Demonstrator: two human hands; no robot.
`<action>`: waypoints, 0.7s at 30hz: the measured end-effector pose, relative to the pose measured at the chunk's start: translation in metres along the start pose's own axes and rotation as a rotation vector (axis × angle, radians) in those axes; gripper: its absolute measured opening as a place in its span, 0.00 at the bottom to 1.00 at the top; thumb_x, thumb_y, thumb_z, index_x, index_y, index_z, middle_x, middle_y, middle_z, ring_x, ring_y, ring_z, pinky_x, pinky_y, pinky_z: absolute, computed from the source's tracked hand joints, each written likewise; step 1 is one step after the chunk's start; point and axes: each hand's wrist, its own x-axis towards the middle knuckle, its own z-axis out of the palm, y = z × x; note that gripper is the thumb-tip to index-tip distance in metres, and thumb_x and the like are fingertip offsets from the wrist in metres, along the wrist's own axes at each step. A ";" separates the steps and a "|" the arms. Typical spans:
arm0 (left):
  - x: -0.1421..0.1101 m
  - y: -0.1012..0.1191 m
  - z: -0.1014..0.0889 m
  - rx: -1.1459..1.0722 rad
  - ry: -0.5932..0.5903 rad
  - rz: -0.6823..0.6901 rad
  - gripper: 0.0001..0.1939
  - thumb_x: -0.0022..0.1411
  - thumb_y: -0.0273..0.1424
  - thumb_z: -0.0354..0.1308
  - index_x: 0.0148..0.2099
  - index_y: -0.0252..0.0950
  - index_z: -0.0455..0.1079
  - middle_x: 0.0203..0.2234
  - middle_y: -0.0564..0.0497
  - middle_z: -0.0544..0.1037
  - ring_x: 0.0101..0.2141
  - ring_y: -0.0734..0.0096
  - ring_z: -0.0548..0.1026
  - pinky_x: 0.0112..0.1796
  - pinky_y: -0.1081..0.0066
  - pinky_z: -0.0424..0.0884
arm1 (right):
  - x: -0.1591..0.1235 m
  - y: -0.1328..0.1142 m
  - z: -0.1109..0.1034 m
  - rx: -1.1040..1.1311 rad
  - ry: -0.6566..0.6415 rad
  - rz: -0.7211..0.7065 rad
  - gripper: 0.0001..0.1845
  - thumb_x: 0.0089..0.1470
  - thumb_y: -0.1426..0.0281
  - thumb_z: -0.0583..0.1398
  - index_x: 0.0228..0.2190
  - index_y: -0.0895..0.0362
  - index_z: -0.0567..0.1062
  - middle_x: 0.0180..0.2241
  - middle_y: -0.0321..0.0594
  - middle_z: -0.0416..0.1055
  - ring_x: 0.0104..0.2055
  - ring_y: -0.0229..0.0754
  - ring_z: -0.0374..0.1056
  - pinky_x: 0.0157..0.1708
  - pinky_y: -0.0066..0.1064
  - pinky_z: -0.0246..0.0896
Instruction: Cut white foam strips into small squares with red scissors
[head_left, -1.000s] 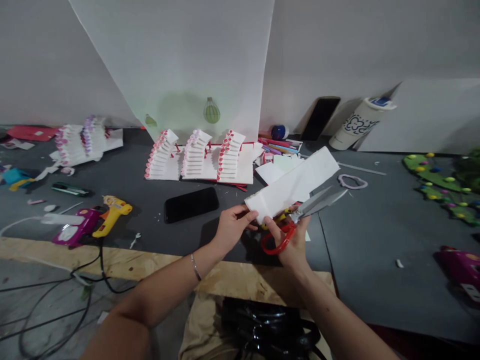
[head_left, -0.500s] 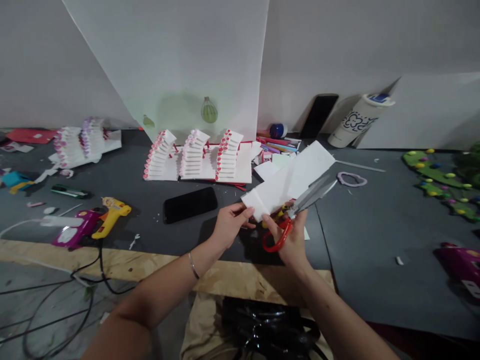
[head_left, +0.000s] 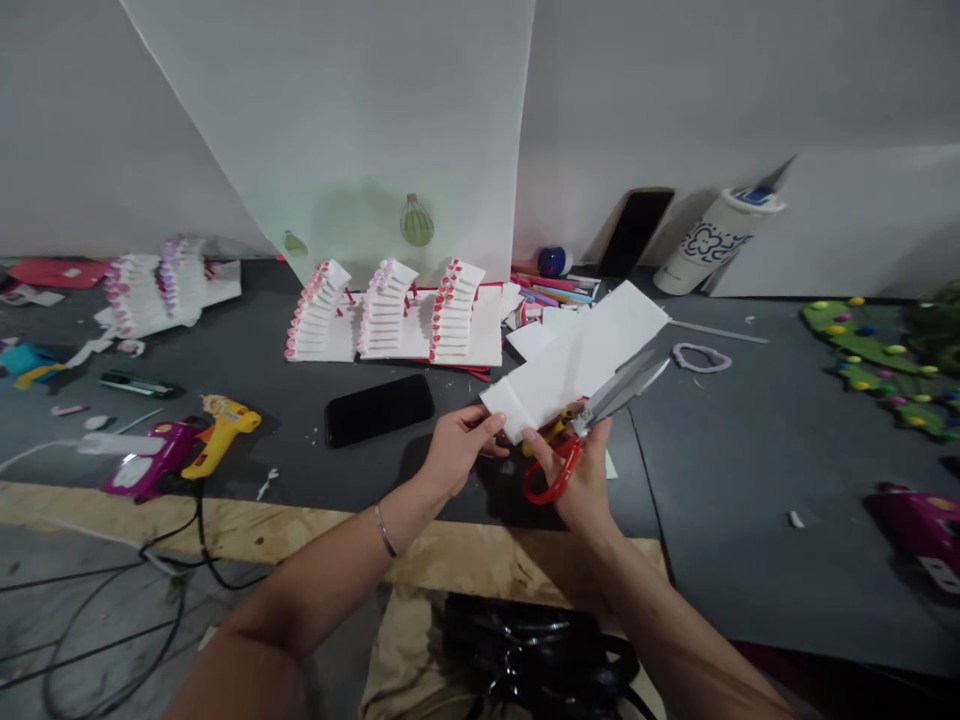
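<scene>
A long white paper strip (head_left: 555, 365), creased near its lower left end, slants up to the right over the table. My left hand (head_left: 465, 447) pinches that lower left corner between thumb and fingers. Scissors (head_left: 555, 477) with red handles hang in my right hand (head_left: 581, 475), blades pointing up and right, partly spread. The thumb of that same hand also presses the paper's lower edge. Something yellow shows under the paper between my hands, mostly hidden. Beyond the paper stand three white folded models (head_left: 455, 315) edged with pink and red pieces.
A black phone (head_left: 380, 410) lies left of my hands. Farther left are a yellow glue gun (head_left: 221, 435), a purple device (head_left: 154, 460) and a green cutter (head_left: 136, 383). A white tumbler (head_left: 709, 242), another phone (head_left: 636, 232) and a lilac ring (head_left: 701, 358) are right.
Almost nothing differs. The whole view has shifted very slightly; both hands keep the same hold on the paper and the scissors.
</scene>
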 end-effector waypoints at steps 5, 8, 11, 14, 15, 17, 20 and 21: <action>0.003 0.004 -0.001 -0.076 -0.015 -0.051 0.20 0.41 0.40 0.71 0.33 0.31 0.78 0.23 0.51 0.76 0.23 0.77 0.71 0.21 0.78 0.70 | -0.001 -0.003 0.000 0.011 -0.004 0.014 0.25 0.50 0.61 0.65 0.44 0.49 0.58 0.39 0.36 0.69 0.39 0.40 0.71 0.43 0.36 0.68; 0.006 0.008 -0.003 -0.115 0.005 -0.068 0.20 0.39 0.41 0.72 0.30 0.30 0.77 0.21 0.51 0.75 0.21 0.78 0.70 0.19 0.79 0.67 | 0.001 -0.006 -0.004 0.049 -0.033 0.055 0.19 0.55 0.59 0.60 0.43 0.49 0.57 0.36 0.34 0.70 0.31 0.37 0.71 0.38 0.35 0.68; 0.008 0.012 -0.007 -0.124 0.042 -0.032 0.20 0.38 0.41 0.72 0.28 0.30 0.75 0.19 0.52 0.73 0.21 0.78 0.69 0.18 0.79 0.66 | 0.006 -0.010 -0.018 -0.007 -0.100 0.044 0.17 0.57 0.56 0.59 0.42 0.49 0.59 0.31 0.33 0.68 0.28 0.37 0.67 0.32 0.31 0.65; 0.010 0.015 -0.012 -0.117 0.095 0.042 0.20 0.39 0.41 0.72 0.30 0.31 0.76 0.20 0.53 0.73 0.22 0.78 0.70 0.19 0.79 0.67 | 0.010 -0.018 -0.045 -0.162 -0.279 0.019 0.19 0.57 0.53 0.56 0.45 0.50 0.61 0.31 0.34 0.66 0.28 0.37 0.64 0.30 0.30 0.63; 0.010 0.016 -0.013 -0.116 0.110 0.070 0.20 0.39 0.41 0.71 0.30 0.31 0.76 0.21 0.53 0.73 0.22 0.78 0.70 0.19 0.79 0.68 | 0.011 -0.022 -0.056 -0.228 -0.382 0.040 0.20 0.58 0.52 0.55 0.46 0.51 0.61 0.33 0.36 0.67 0.30 0.38 0.65 0.31 0.30 0.63; 0.010 0.017 -0.015 -0.114 0.123 0.124 0.19 0.41 0.41 0.71 0.30 0.31 0.76 0.21 0.53 0.73 0.23 0.78 0.70 0.19 0.79 0.68 | 0.011 -0.034 -0.075 -0.383 -0.560 0.087 0.22 0.58 0.53 0.55 0.48 0.51 0.62 0.35 0.39 0.68 0.33 0.40 0.66 0.31 0.30 0.63; 0.009 0.015 -0.015 -0.086 0.108 0.177 0.17 0.44 0.41 0.69 0.29 0.31 0.76 0.22 0.53 0.73 0.23 0.78 0.69 0.19 0.79 0.69 | 0.010 -0.055 -0.091 -0.607 -0.756 0.154 0.22 0.58 0.51 0.54 0.48 0.51 0.62 0.35 0.39 0.69 0.34 0.42 0.67 0.32 0.32 0.64; 0.008 0.015 -0.014 -0.072 0.097 0.184 0.17 0.44 0.41 0.69 0.29 0.31 0.76 0.22 0.53 0.73 0.23 0.78 0.70 0.19 0.79 0.69 | 0.009 -0.061 -0.093 -0.652 -0.807 0.173 0.22 0.59 0.51 0.53 0.48 0.51 0.62 0.34 0.38 0.69 0.34 0.42 0.67 0.33 0.32 0.64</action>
